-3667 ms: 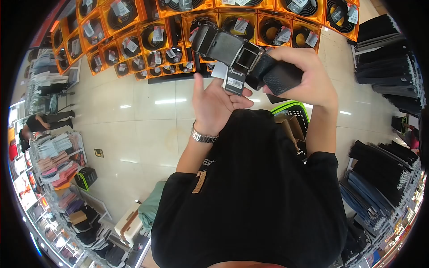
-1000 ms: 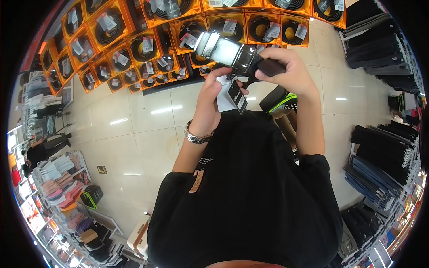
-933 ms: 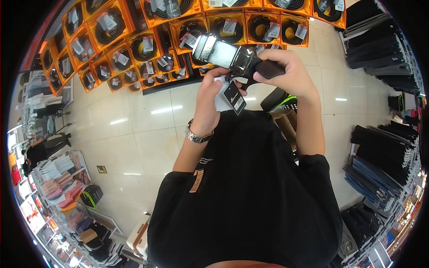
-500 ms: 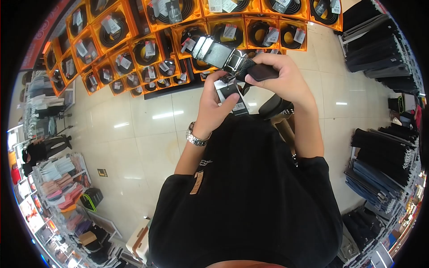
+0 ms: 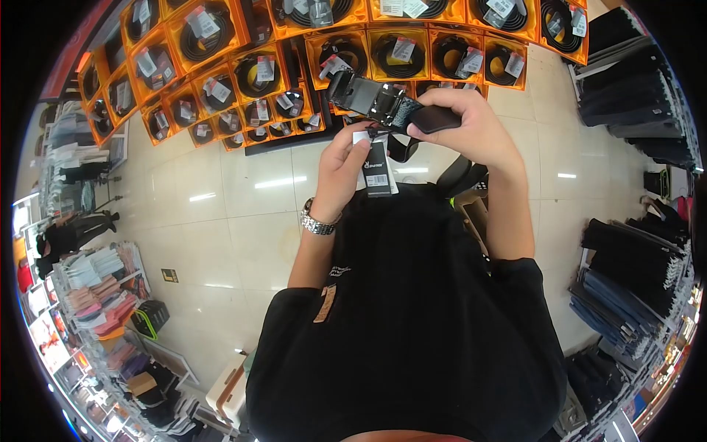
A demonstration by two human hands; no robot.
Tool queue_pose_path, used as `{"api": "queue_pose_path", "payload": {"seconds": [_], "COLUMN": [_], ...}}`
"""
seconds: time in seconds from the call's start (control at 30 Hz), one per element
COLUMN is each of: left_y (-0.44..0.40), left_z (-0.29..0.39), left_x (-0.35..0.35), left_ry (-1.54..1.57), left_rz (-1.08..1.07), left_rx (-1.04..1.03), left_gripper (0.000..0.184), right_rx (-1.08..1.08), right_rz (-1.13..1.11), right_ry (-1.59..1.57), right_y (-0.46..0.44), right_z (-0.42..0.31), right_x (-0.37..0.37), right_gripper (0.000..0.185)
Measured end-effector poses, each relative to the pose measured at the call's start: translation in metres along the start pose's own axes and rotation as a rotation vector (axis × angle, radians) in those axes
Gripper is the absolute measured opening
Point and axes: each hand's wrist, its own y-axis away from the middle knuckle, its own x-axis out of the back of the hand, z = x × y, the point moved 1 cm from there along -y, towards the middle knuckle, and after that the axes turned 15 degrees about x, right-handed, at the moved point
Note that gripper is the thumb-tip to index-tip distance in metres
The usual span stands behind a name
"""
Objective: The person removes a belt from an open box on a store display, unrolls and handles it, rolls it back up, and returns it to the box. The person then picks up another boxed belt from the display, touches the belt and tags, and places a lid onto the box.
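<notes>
From the head camera, looking down: a person's right hand (image 5: 479, 129) has its fingers closed on a black belt (image 5: 438, 118), beside its shiny metal buckle (image 5: 387, 104). The belt is held up in front of a black shirt (image 5: 412, 295), part of the strap looping below. The left hand (image 5: 340, 168), wearing a silver watch (image 5: 319, 221), pinches white and black tags (image 5: 377, 169) just below the buckle, thumb on top. Beyond are orange boxes (image 5: 398, 53) of coiled, tagged belts. Dark trousers (image 5: 626, 258) hang at right; folded clothes (image 5: 99, 283) lie at left, across a pale tiled floor (image 5: 243, 243).
</notes>
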Motion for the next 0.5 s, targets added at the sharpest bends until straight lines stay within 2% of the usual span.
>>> {"api": "queue_pose_path", "payload": {"seconds": [0.1, 0.17, 0.3, 0.37, 0.47, 0.5], "left_y": [0.002, 0.007, 0.007, 0.008, 0.007, 0.007], "left_z": [-0.005, -0.004, -0.016, -0.014, -0.016, -0.016], "left_x": [0.008, 0.010, 0.018, 0.021, 0.026, 0.030], "left_ry": [0.103, 0.258, 0.205, 0.250, 0.192, 0.180], "left_rz": [0.066, 0.007, -0.006, -0.015, 0.049, -0.010], "left_rx": [0.045, 0.056, 0.014, 0.063, 0.058, 0.084], "left_gripper": [0.029, 0.029, 0.027, 0.031, 0.031, 0.038], "right_rx": [0.013, 0.012, -0.017, -0.001, -0.007, -0.019], "right_rz": [-0.021, -0.052, -0.091, -0.090, -0.060, -0.050], "right_ry": [0.029, 0.027, -0.002, 0.025, 0.069, 0.085], "right_y": [-0.006, -0.009, -0.014, -0.016, -0.016, -0.015], "right_z": [0.003, 0.007, 0.013, 0.012, 0.007, 0.008], "right_x": [-0.015, -0.024, -0.038, -0.040, -0.041, -0.041], "right_gripper": [0.019, 0.019, 0.019, 0.020, 0.020, 0.021]}}
